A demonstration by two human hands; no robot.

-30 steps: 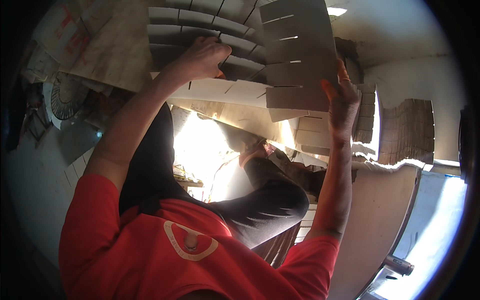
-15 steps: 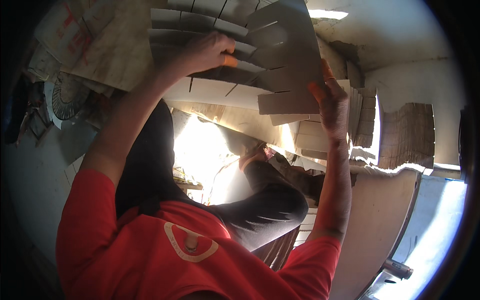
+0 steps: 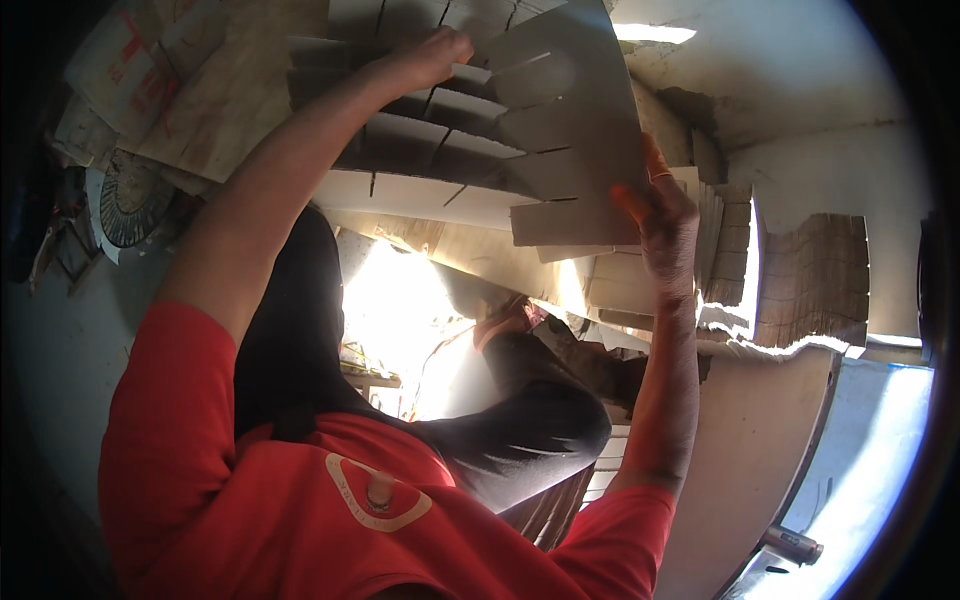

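A broad slotted cardboard sheet [image 3: 585, 130] stands tilted in front of me, its slots facing left. My right hand [image 3: 665, 215] is closed on its right edge, orange coverings on the fingers. Several slotted cardboard strips [image 3: 430, 140] run in rows from the left, their right ends meeting the sheet at its slots. Over the farther rows, my left hand [image 3: 440, 58] is closed, apparently pinching the upper edge of one strip; its fingertips are partly hidden.
Under the cardboard lies a pale wooden board [image 3: 440, 240]. Stacks of cut cardboard [image 3: 815, 275] stand at the right by the wall. A round ribbed fan-like object [image 3: 135, 200] is at the far left. A metallic cylinder [image 3: 793, 543] lies at lower right.
My left hand has moved farther away across the strips, from a nearer row to a farther one. My right hand keeps its hold, and the sheet has shifted slightly nearer.
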